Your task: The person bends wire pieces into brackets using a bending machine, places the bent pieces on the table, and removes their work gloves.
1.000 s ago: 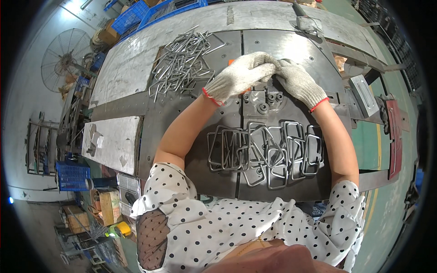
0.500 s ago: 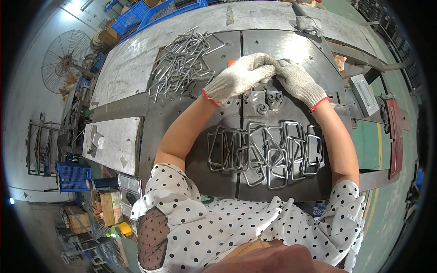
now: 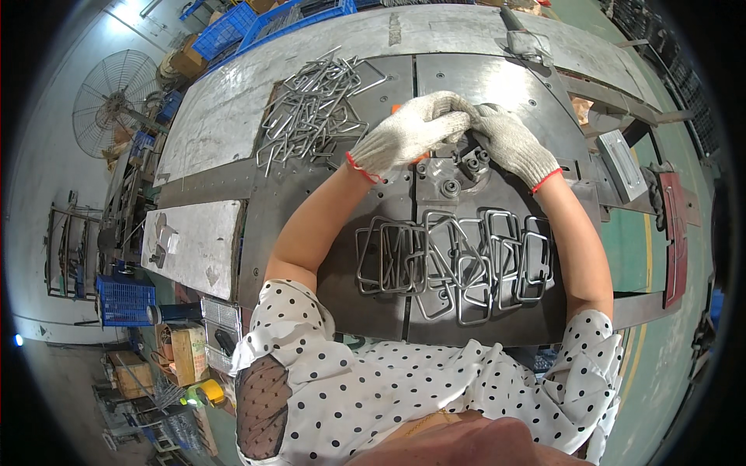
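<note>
Both my hands wear off-white knitted gloves with red cuffs and meet above a steel bending fixture [image 3: 449, 186] bolted to the metal table. My left hand [image 3: 412, 133] has its fingers curled together; whatever they grip is hidden by the glove. Touching it at the fingertips, my right hand [image 3: 513, 144] is also curled, and its grip is hidden too. A bit of orange [image 3: 395, 109] shows beside the left glove. Between my forearms lie several bent metal wire frames [image 3: 460, 260], overlapping in a row. Beyond my left wrist is a tangled pile of bent wire pieces [image 3: 315, 105].
A pale board [image 3: 194, 241] lies left of the metal table [image 3: 365, 318]. At the right edge sits a grey metal box [image 3: 622, 165]. A handled tool [image 3: 524, 39] rests at the far right. Blue crates [image 3: 291, 22] stand behind; a large fan [image 3: 115, 102] is at far left.
The bolted block on the fixture has turned, its near side swinging right, and more of the orange part shows under the left glove. Both hands have stayed nearly in place.
</note>
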### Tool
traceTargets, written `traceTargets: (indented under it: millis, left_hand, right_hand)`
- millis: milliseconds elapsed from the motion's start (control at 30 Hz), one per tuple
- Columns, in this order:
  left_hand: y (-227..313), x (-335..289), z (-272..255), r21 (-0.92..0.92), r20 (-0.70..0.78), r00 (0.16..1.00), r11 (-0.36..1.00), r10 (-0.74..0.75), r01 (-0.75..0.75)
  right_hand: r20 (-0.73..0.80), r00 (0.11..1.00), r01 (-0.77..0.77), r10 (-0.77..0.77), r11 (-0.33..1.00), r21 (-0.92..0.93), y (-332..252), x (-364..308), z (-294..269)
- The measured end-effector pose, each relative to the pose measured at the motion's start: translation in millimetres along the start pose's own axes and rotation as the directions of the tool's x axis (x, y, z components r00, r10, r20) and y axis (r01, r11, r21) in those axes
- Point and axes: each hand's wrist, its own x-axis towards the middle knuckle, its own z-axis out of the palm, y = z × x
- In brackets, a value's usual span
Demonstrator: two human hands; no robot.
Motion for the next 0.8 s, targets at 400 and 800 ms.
traceTargets:
  millis: [400,800]
  left_hand:
    - [-2,1,-2,-0.026,0.028,0.997,0.997,-0.068,0.069]
    - [43,-32,-85,0.191,-0.323,0.895,0.947,0.309,-0.258]
  right_hand:
    - [-0.035,0.999,-0.018,0.019,0.998,0.054,5,-2,2]
    - [-0.106,0.994,0.023,-0.017,0.998,0.052,7,0,7]
